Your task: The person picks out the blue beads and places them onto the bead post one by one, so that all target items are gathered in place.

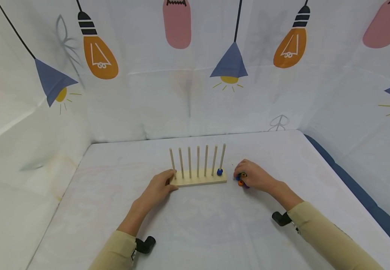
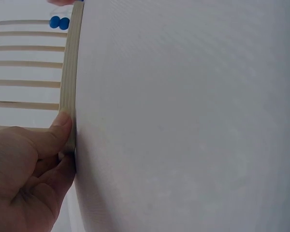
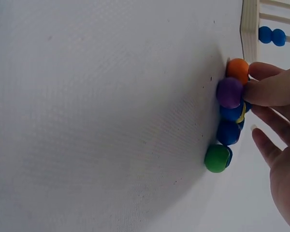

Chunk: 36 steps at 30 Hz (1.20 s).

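A wooden peg board point(image 1: 198, 181) with several upright pegs lies on the table. Two blue beads point(image 2: 59, 22) are threaded at the bottom of its rightmost peg. My left hand point(image 1: 158, 186) grips the board's left end, thumb on the near side. Just right of the board, my right hand point(image 1: 254, 176) reaches down over a cluster of loose beads. In the right wrist view its fingertips are against the cluster, near an orange bead point(image 3: 238, 70) and a purple bead point(image 3: 229, 93). Dark blue beads point(image 3: 228, 133) and a green bead point(image 3: 216, 158) lie alongside. Whether the fingertips pinch one is hidden.
A white-covered table point(image 1: 201, 228) lies under everything. Behind it hangs a white cloth point(image 1: 168, 101) printed with lamps and bulbs. A dark blue strip point(image 1: 353, 183) runs beyond the table's right edge. Black devices point(image 1: 145, 245) sit at both sleeve cuffs.
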Motion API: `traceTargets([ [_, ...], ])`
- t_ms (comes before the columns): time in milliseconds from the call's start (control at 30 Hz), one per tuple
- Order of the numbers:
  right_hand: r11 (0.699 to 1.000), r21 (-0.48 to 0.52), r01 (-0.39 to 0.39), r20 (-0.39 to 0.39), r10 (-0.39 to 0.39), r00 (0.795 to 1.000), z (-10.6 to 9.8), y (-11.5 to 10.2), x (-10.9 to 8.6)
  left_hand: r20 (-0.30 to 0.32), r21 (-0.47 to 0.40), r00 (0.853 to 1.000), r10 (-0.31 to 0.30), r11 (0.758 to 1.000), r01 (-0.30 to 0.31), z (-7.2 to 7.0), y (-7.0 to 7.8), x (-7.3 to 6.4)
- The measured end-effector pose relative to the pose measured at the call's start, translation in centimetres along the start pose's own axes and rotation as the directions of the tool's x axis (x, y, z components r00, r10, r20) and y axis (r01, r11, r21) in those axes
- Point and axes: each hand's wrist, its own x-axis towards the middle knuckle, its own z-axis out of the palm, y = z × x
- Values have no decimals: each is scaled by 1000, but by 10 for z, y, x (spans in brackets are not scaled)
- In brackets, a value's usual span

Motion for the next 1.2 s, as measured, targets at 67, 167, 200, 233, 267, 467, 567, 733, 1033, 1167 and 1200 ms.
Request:
traceTargets([
  [67,1000,-5,5,5,-5,1000,0,-1,0,1,-1,1000,-3,1000,3,0,0,0],
  [167,1000,-16,23,-1,-23,1000,1,-1,0,5,-8,1000,-10,1000,10,0,1,0],
  [200,999,-20,27,-5,-27,1000,1,-1,0,4,-8,1000,-8,1000,8,0,1,0],
  [233,999,-19,31,-9,-31,999,1,-1,0,1,-5,1000,-5,1000,5,0,0,0],
  [267,999,-17,34,-13,-34,999,2,-1,0,1,-3,1000,-5,1000,5,0,0,0],
  [467,999,-29,30,-27,-30,999,3,-4,0,-1,-4,1000,0,1000,0,0,0,-1],
  [567,999,-35,33,-29,-34,999,3,-5,-1,-8,-1,1000,4,1000,-4,0,0,-1],
  [733,999,-31,28,-36,-29,999,5,-5,-1,-7,5,1000,14,1000,-14,0,-1,0],
  [1033,999,42,-34,-81,37,996,6,-4,1,7,-11,1000,3,1000,-3,1,-2,0],
  [1167,995,91,-39,-126,50,991,3,-5,1,7,-10,1000,7,1000,-6,1,-2,0],
  [1200,993,109,-34,-140,49,989,2,-5,1,6,-9,1000,7,1000,-7,1,-1,0],
])
